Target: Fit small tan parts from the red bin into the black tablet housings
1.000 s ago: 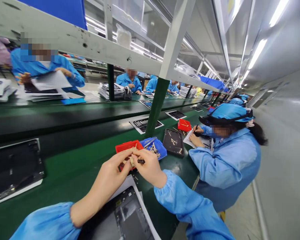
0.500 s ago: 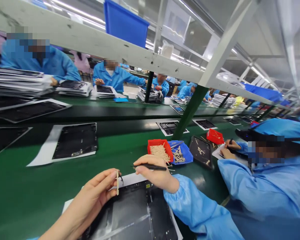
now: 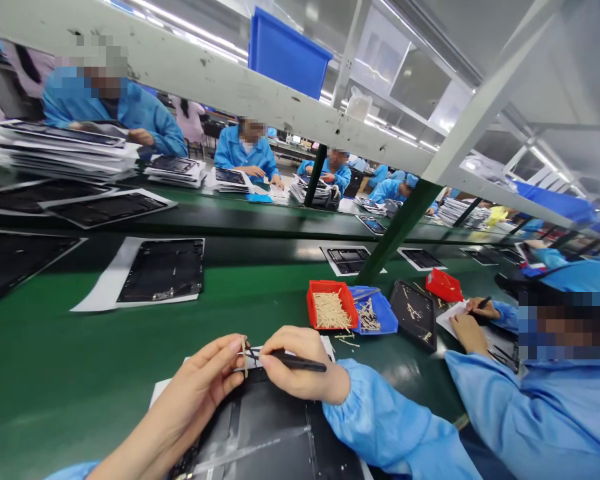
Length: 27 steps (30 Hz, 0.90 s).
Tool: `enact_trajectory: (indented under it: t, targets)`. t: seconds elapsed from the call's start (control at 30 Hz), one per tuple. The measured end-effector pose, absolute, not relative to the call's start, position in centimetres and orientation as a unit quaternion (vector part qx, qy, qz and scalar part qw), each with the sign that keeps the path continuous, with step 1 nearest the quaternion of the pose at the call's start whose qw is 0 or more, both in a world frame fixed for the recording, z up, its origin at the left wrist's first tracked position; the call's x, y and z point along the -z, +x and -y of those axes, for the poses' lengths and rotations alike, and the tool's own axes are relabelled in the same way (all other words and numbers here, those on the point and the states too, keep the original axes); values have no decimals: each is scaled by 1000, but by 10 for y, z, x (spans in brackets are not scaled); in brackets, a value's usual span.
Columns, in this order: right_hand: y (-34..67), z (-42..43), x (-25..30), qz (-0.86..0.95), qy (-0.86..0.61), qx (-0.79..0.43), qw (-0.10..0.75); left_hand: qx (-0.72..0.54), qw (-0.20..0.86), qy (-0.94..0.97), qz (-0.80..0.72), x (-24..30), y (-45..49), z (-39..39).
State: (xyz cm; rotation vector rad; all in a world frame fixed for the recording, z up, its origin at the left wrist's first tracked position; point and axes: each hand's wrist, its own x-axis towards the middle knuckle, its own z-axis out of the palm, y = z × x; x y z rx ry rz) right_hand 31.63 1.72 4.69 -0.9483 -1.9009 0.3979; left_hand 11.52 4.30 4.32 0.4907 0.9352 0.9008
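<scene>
Pinching one pale stick (image 3: 244,358), the left hand (image 3: 195,381) sits just beside the right hand (image 3: 300,363), clamped on one black tool (image 3: 305,362).

Long green assembly line (image 3: 80,333) runs down the room, white steel shelf (image 3: 180,73) overhead, blue plastic bin (image 3: 287,57) on top, strip lights (image 3: 195,30) up above.

You're working under bright, even light from the ceiling strip lights (image 3: 195,25), with only a soft shadow under your right hand (image 3: 303,363). Glare lies on the green conveyor belt (image 3: 400,377) at lower centre. (Faces are pixelated blocks.) The white shelf beam (image 3: 190,80) bows with wide-angle distortion, and the upper-right distance looks soft.
</scene>
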Motion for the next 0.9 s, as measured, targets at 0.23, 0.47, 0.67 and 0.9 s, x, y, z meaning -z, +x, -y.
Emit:
enact_trajectory:
  t: [0.23, 0.47, 0.67, 0.9]
  targets:
    - [317, -18, -44, 760, -397, -198, 475, -435, 750, 223, -446, -40, 125, -50]
    - [361, -24, -56, 618, -492, -295, 537, -468, 717, 213, -470, -34, 120, -65]
    - [449, -41, -59, 523, -692, -105, 486, -440, 724, 221, -484, -31, 117, -64]
    - [441, -31, -63, 565, -672, -129, 461, -408, 748, 236, -468, -28, 124, -55]
